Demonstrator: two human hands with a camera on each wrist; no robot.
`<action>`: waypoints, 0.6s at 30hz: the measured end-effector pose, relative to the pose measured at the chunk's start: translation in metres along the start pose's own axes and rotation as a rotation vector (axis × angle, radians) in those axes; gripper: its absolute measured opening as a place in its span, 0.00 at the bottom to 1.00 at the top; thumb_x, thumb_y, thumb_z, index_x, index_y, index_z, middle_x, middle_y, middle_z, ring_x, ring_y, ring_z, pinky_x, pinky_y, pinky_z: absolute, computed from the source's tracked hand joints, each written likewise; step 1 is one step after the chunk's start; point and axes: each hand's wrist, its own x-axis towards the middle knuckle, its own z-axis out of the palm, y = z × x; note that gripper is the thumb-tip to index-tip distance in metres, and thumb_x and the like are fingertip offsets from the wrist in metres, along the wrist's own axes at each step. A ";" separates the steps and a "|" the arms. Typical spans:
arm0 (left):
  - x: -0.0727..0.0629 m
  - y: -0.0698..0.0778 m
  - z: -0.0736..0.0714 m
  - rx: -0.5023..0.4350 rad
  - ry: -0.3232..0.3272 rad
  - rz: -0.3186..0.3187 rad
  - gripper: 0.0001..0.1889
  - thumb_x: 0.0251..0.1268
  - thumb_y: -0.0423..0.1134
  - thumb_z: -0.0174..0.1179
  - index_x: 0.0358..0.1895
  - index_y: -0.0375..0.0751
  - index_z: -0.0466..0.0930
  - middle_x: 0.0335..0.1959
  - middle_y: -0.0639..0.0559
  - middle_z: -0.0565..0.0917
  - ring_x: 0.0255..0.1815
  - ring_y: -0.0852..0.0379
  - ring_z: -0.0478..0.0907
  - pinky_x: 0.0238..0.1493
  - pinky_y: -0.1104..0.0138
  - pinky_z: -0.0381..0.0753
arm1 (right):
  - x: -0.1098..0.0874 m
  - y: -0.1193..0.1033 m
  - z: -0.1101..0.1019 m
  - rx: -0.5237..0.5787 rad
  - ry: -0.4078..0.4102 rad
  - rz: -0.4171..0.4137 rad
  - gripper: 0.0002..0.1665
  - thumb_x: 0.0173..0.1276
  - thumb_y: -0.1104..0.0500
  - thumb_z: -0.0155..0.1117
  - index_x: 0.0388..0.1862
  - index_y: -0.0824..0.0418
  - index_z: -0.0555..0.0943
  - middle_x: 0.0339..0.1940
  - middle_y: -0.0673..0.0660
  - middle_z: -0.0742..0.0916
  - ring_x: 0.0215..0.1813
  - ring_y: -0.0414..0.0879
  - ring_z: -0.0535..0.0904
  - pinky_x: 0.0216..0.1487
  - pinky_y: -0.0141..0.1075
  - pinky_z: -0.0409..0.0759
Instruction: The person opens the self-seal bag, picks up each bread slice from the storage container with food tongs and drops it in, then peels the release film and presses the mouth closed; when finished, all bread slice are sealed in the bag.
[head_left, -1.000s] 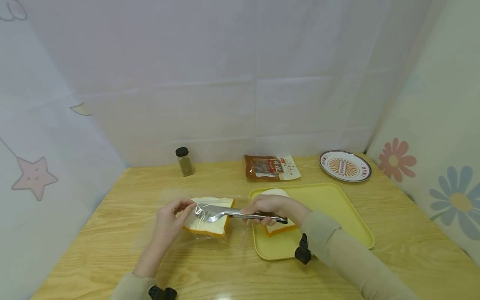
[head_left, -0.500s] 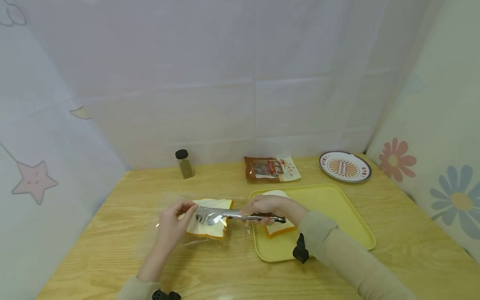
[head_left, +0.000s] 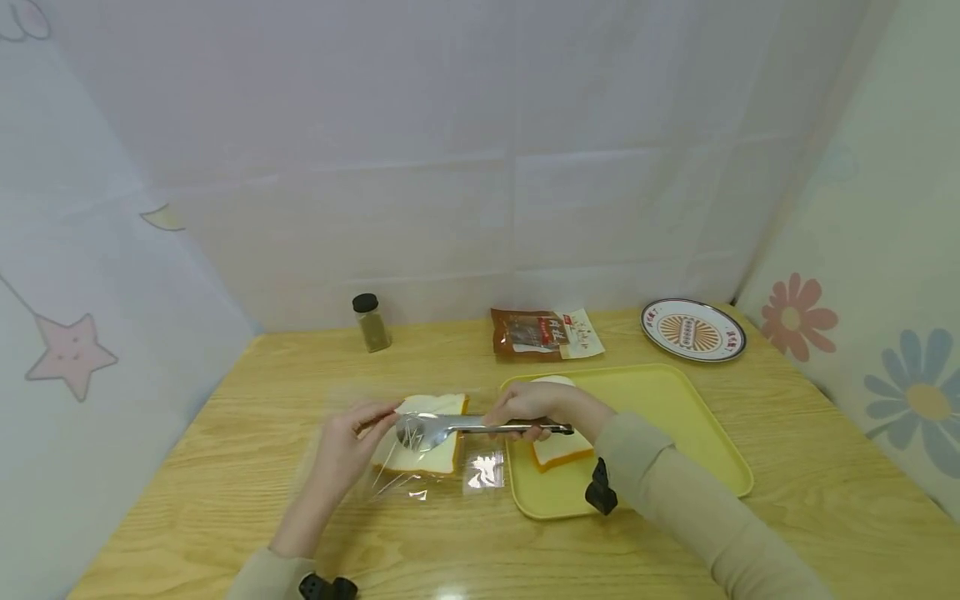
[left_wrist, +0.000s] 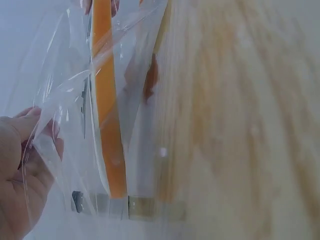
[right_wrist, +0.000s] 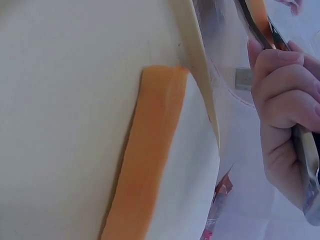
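Observation:
A slice of bread (head_left: 442, 458) with an orange crust is in a clear plastic bag (head_left: 483, 471) left of the tray, and stands edge-on in the left wrist view. My left hand (head_left: 348, 442) pinches the bag film at the slice's left side between thumb and fingers. My right hand (head_left: 536, 404) holds metal tongs (head_left: 427, 432), their broad end over the slice's face. In the right wrist view, orange crust shows between the arms of the tongs (right_wrist: 307, 155). How firmly the tongs grip cannot be told. A second bread slice (head_left: 566, 454) lies under my right hand.
The yellow tray (head_left: 675, 433) bears the second slice at its left side. Behind stand a black-capped jar (head_left: 372, 329), a brown and white food packet (head_left: 543, 333) and a patterned plate (head_left: 693, 331). Fabric walls (head_left: 450, 208) close off the table's back and sides.
My left hand has shifted slightly right along with the film. Bright glare now shows on the bag's right part. The tongs have turned slightly, their broad face now more visible over the slice.

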 end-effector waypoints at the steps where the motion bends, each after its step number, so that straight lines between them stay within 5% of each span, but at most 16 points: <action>1: 0.000 0.000 0.000 -0.005 -0.014 0.002 0.08 0.55 0.28 0.65 0.39 0.38 0.86 0.32 0.49 0.87 0.34 0.64 0.81 0.38 0.81 0.79 | 0.000 -0.001 0.000 -0.002 0.000 0.002 0.21 0.70 0.50 0.56 0.41 0.69 0.82 0.14 0.51 0.72 0.10 0.38 0.57 0.11 0.29 0.58; 8: 0.003 0.000 -0.002 -0.090 -0.018 -0.015 0.06 0.55 0.25 0.64 0.31 0.39 0.86 0.30 0.46 0.86 0.30 0.68 0.79 0.32 0.80 0.78 | 0.002 -0.004 -0.005 -0.076 -0.001 -0.037 0.21 0.71 0.52 0.55 0.39 0.71 0.81 0.12 0.50 0.72 0.10 0.38 0.57 0.11 0.29 0.59; 18: 0.005 0.028 -0.012 -0.071 0.003 -0.078 0.03 0.52 0.23 0.65 0.30 0.31 0.85 0.28 0.41 0.86 0.26 0.70 0.77 0.28 0.77 0.80 | 0.004 -0.003 -0.001 -0.040 -0.052 -0.036 0.22 0.71 0.52 0.55 0.42 0.72 0.80 0.13 0.50 0.73 0.09 0.38 0.57 0.11 0.29 0.59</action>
